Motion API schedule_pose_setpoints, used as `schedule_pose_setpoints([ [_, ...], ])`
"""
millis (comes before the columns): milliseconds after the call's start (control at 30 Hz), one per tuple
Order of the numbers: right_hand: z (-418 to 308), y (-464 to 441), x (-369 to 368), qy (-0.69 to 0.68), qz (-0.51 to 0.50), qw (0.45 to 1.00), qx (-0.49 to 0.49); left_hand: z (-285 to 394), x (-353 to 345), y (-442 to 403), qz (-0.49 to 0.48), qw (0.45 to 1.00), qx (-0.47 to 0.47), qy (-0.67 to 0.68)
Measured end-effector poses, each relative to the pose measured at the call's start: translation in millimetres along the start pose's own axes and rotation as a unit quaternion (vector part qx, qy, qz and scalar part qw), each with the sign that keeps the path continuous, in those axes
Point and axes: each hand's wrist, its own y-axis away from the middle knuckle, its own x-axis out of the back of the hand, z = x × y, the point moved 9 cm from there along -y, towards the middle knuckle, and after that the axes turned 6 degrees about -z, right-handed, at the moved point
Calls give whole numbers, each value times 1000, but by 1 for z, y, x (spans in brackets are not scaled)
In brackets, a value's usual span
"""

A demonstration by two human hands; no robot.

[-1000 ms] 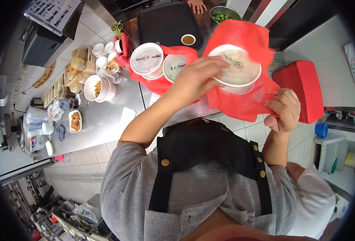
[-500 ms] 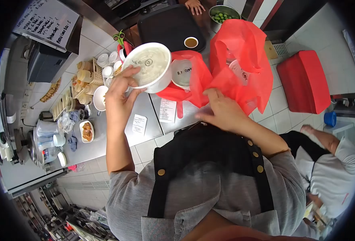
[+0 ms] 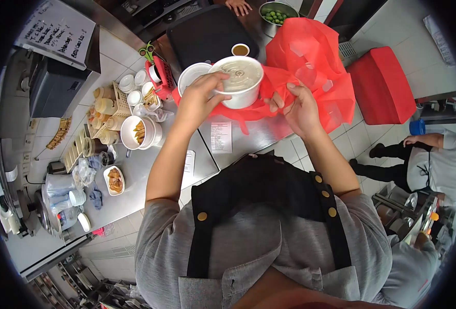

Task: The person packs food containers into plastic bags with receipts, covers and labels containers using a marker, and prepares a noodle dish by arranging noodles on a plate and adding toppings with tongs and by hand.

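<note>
My left hand (image 3: 203, 98) grips a white lidded bowl (image 3: 241, 77) by its left side, over a red bag. Another white lidded container (image 3: 193, 75) sits just behind that hand, partly covered by it. My right hand (image 3: 297, 105) pinches red bag material (image 3: 277, 80) to the right of the bowl. A second, larger red bag (image 3: 315, 56) stands to the right, with clear plastic pieces showing on it. A printed receipt (image 3: 221, 137) lies on the steel counter in front of the bowl.
A black tray (image 3: 207, 33) with a sauce cup (image 3: 240, 50) is at the back, beside a bowl of green fruit (image 3: 277, 15). Food tubs (image 3: 135, 133), sauce bottles (image 3: 104, 106) and green scissors (image 3: 146, 50) are on the left. Co-workers (image 3: 429, 159) stand at the right.
The bowl came out of the larger bag, went left, and is now over the smaller red bag. My right hand let go of the larger bag and now holds red material beside the bowl.
</note>
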Motion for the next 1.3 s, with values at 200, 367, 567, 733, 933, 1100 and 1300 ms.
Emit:
schedule_pose_setpoints([
  [200, -23, -30, -16, 48, 111, 990, 70, -7, -38, 10, 34, 978, -107, -177],
  [367, -27, -58, -12, 85, 101, 986, 104, -11, -18, 45, 91, 983, -115, -114],
  [567, -36, -55, -45, 157, 60, 984, 66, -216, 34, 111, 313, 934, 149, -89],
  [733, -42, -38, -64, 183, 30, 983, -12, -268, 34, 102, 120, 926, 313, 172],
  [933, -62, -41, -59, 129, -11, 990, -48, -199, 101, 63, 161, 754, 282, 570],
  [1100, -78, -54, -64, 221, 17, 975, -13, -113, 131, 18, 211, 722, 185, 633],
  [1300, -117, -46, -84, 273, 8, 962, -3, 3, 167, 0, 12, 788, -117, 605],
])
